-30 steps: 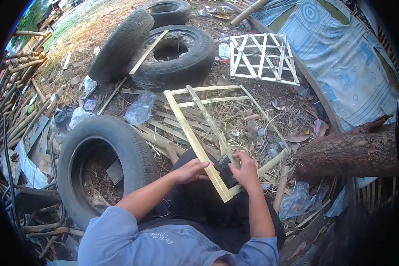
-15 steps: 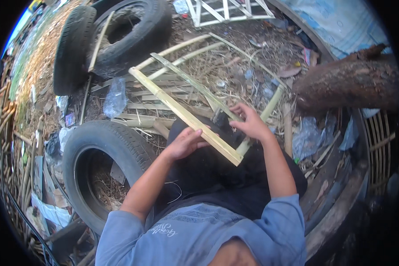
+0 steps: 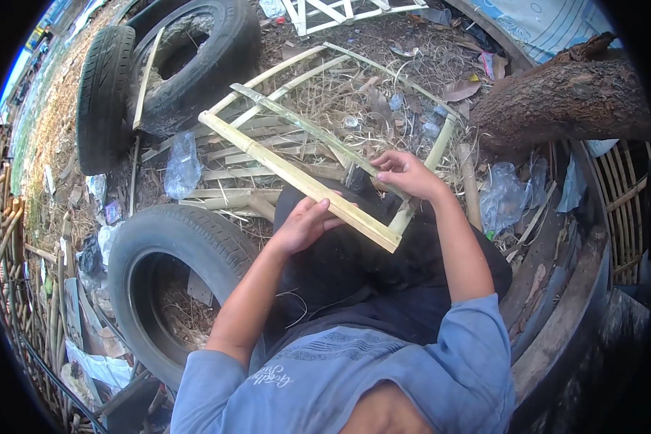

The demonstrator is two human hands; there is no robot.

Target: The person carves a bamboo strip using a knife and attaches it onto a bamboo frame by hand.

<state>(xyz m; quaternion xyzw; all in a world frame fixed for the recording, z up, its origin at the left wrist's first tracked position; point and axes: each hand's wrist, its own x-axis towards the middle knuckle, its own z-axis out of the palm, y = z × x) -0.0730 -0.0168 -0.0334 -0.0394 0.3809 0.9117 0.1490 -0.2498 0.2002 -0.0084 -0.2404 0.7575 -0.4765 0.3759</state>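
A four-sided bamboo frame (image 3: 264, 154) rests over my lap and reaches away over the ground. My left hand (image 3: 305, 226) is closed round its thick near bar, thumb on top and fingers underneath. A loose-looking bamboo strip (image 3: 300, 121) lies slantwise across the frame from the far left bar toward the right bar. My right hand (image 3: 411, 176) pinches this strip close to its near end, beside the frame's right corner. Under the strip, near my right fingers, a dark object (image 3: 354, 177) shows only in part; I cannot make out its kind.
Old tyres stand on the left, one tyre (image 3: 184, 217) beside my left arm. A thick log (image 3: 564, 101) lies at the right. Another lattice frame (image 3: 347, 16) sits at the far side. Split bamboo slats (image 3: 231, 173), shavings and plastic bags (image 3: 503, 199) litter the ground.
The whole view has shifted slightly. My left hand keeps its hold on the frame's near bar, while my right hand stays at the strip with its fingers drawn closer together.
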